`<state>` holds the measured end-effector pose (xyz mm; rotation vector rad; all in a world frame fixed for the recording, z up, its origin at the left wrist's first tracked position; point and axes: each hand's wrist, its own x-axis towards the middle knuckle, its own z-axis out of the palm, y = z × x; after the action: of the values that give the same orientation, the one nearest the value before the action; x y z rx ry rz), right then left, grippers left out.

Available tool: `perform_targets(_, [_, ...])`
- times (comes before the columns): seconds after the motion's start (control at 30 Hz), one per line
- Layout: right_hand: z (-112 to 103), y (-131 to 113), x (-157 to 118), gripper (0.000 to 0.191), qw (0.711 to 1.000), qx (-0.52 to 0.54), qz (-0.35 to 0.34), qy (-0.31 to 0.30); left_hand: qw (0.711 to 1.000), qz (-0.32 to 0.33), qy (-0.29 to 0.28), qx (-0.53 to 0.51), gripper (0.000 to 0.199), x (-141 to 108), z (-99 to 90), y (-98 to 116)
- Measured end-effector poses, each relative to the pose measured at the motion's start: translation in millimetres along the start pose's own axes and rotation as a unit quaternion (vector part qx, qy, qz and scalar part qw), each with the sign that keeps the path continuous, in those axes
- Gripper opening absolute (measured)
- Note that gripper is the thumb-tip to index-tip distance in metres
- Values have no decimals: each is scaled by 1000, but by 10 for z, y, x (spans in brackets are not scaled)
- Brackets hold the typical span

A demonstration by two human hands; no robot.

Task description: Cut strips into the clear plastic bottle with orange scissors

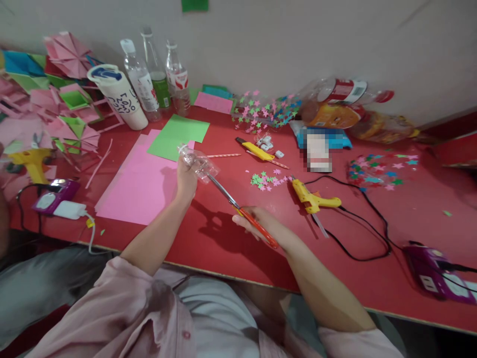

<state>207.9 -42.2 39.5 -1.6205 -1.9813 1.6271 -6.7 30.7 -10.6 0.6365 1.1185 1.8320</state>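
Observation:
My left hand (186, 174) is closed around the neck end of a cut clear plastic bottle (201, 166), held over the pink paper. In my right hand (261, 223) is a pair of scissors (259, 228) with red handles. Its blade tips reach the cut edge of the bottle piece; whether they bite into it I cannot tell. Pink sheets (137, 194) lie under my left forearm, with a green sheet (179, 136) behind them. Small green and pink paper stars (266, 180) lie loose beyond the scissors.
A yellow glue gun (313, 196) with a black cord rests at right, near a purple power strip (436, 273). A yellow cutter (257, 149) lies mid-table. Bottles (179, 82) and a white cup (119, 99) stand at the back. Folded paper crafts (74, 99) crowd the left.

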Motion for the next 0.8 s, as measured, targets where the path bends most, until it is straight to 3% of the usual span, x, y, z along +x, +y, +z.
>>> perform_targets(0.8, [-1,19,40,66,1000,-8,-16,1,1000,-10,16,8,25,-18,33,52])
